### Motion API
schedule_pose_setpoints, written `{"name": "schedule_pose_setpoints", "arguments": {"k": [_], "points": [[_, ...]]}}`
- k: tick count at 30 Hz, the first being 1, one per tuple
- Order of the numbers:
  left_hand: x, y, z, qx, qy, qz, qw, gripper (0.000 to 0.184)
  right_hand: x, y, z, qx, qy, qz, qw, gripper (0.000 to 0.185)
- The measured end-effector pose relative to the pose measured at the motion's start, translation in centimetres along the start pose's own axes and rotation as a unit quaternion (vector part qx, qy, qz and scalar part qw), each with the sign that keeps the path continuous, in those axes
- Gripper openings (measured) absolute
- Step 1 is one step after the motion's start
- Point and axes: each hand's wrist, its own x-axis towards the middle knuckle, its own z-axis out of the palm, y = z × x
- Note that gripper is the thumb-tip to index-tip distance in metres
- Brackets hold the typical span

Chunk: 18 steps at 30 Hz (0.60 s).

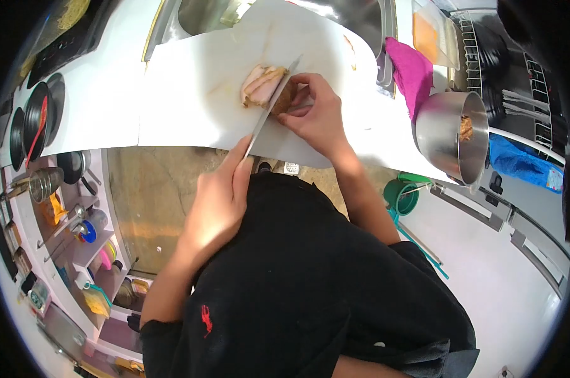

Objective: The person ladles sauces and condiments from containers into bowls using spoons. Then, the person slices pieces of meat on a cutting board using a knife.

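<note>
My left hand point(219, 192) is wrapped round the handle of a long kitchen knife point(260, 126), its blade pointing up and to the right. The blade lies against a piece of browned cooked meat point(286, 99) on the white cutting board point(190, 88). With curled fingers and thumb, my right hand point(319, 116) grips that piece on the right side of the blade. Pale meat slices point(261, 85) with brown edges lie together just left of the blade. Part of the held piece is hidden behind my right fingers and the knife.
Beyond the board is a metal sink point(203, 16), partly covered by it. To the right stand a steel pot point(446, 135) with browned meat inside, a magenta cloth point(411, 72) and a wire dish rack point(471, 53). Black pans point(36, 116) are at left; a green bucket point(400, 196) stands low on the right.
</note>
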Motion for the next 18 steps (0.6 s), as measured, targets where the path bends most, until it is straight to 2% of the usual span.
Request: {"name": "schedule_pose_setpoints", "arguments": {"k": [3, 5, 8, 11, 17, 18], "points": [[3.3, -0.5, 1.0, 0.003, 0.028, 0.078, 0.997, 0.038, -0.2, -0.1, 0.2, -0.002, 0.002, -0.002, 1.000, 0.054], [5.3, 1.2, 1.2, 0.048, 0.028, 0.090, 0.994, 0.038, -0.2, -0.2, 0.1, -0.001, 0.008, 0.009, 1.000, 0.053], [5.2, 1.3, 1.2, 0.046, 0.039, 0.096, 0.994, 0.039, -0.3, -0.6, 0.3, 0.026, 0.018, 0.010, 0.999, 0.052], [2.5, -0.4, 1.2, 0.002, 0.045, 0.079, 0.996, 0.038, -0.3, -0.2, 0.3, 0.025, 0.022, 0.003, 0.999, 0.054], [-2.3, -0.1, -1.0, -0.013, -0.027, -0.081, 0.996, 0.037, -0.4, -0.5, 0.2, 0.036, 0.015, 0.012, 0.999, 0.055], [-2.6, -0.4, -0.7, -0.012, -0.005, -0.053, 0.998, 0.037, -0.4, -0.5, 0.2, 0.025, 0.013, 0.009, 1.000, 0.054]]}}
